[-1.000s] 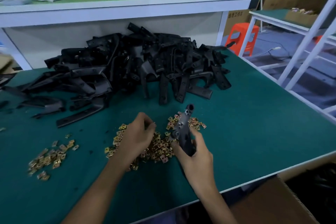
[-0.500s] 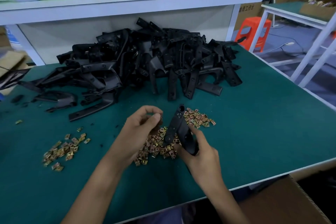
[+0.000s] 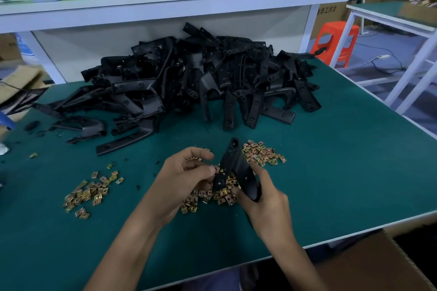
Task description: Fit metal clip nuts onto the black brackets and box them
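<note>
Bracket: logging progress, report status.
Right hand grips bracket. Left hand pinches nut against it. Nut pile beneath, nothing blocking.

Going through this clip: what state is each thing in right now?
left hand: pinching a clip nut against the held bracket.
right hand: gripping the held bracket's lower end.
bracket pile: loose heap, untouched.
near nut heap: scattered beneath the hands.
left nut scatter: lying apart, untouched.

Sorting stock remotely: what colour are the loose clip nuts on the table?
The clip nuts are brassy gold, seen best in the head view.
</note>
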